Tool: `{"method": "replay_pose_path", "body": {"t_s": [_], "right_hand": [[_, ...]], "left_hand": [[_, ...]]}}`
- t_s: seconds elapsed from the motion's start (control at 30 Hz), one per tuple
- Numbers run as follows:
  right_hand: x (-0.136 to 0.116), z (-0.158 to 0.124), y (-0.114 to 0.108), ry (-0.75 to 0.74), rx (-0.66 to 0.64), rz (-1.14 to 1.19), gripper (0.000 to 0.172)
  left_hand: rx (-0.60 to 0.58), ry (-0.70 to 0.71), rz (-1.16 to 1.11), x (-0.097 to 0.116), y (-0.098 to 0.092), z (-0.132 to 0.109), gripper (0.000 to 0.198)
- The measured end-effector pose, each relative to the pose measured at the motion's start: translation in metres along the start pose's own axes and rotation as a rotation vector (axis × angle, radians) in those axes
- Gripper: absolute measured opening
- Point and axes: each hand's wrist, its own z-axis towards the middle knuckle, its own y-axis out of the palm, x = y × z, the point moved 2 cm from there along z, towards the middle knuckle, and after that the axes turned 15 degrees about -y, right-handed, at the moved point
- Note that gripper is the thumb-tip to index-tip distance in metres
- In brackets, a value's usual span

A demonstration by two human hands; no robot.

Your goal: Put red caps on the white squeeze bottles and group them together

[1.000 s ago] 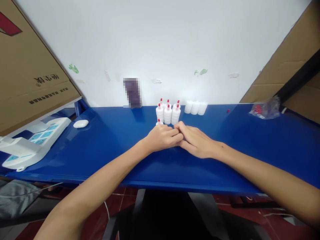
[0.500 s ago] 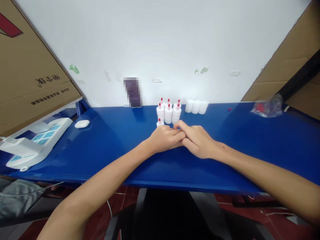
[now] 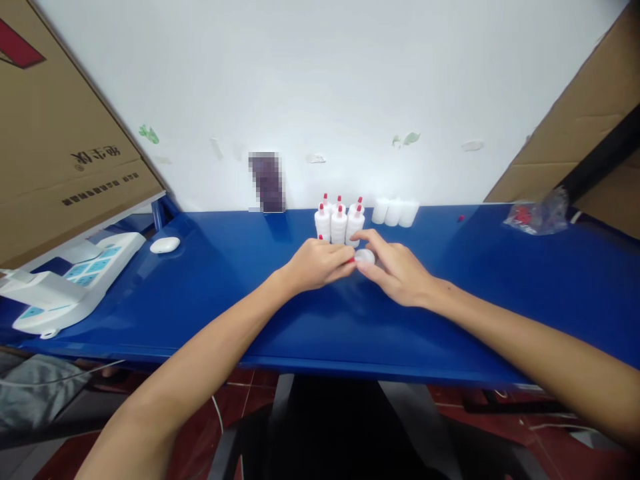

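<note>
My left hand (image 3: 321,264) is closed, with its thumb and bent fingers pinching at a red tip (image 3: 351,259). That tip points left from a white nozzle cap (image 3: 365,256), rounded in shape; whether a bottle body is attached I cannot tell. My right hand (image 3: 398,268) curls round the cap from the right, thumb below and forefinger above. Just behind the hands, several white squeeze bottles (image 3: 339,225) with red tips stand upright in a cluster. One more red tip (image 3: 321,237) shows over my left hand, which hides what is under it.
Several white bottles without red tips (image 3: 394,213) stand by the wall. A red bit (image 3: 461,218) and a clear bag (image 3: 537,215) of red pieces lie right on the blue table (image 3: 200,293). Left are a white case (image 3: 165,245), a power strip (image 3: 85,280) and cardboard (image 3: 65,133).
My hands have drawn slightly apart and moved a little away from me. The white nozzle cap and its red tip now show between them; they were hidden behind my fingers before.
</note>
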Motion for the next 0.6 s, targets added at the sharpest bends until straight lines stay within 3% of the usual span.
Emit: {"method": "replay_pose_path", "body": {"t_s": [0.07, 0.17, 0.27, 0.37, 0.6], "right_hand": [[0.003, 0.000, -0.003, 0.014, 0.043, -0.013, 0.042], [0.007, 0.001, -0.005, 0.033, 0.100, -0.077, 0.034], [0.011, 0.002, -0.004, 0.020, 0.132, -0.159, 0.037], [0.015, 0.003, -0.001, -0.012, 0.174, -0.212, 0.030], [0.016, 0.003, -0.005, -0.147, 0.286, -0.153, 0.008]], "left_hand": [[0.036, -0.183, -0.121, -0.013, -0.007, 0.001, 0.043], [0.167, -0.565, -0.305, -0.037, -0.019, 0.002, 0.047], [0.064, -0.783, -0.471, -0.054, -0.020, 0.001, 0.052], [-0.053, -0.882, -0.554, -0.062, -0.014, -0.002, 0.053], [-0.168, -0.953, -0.540, -0.060, -0.001, -0.008, 0.055]]}}
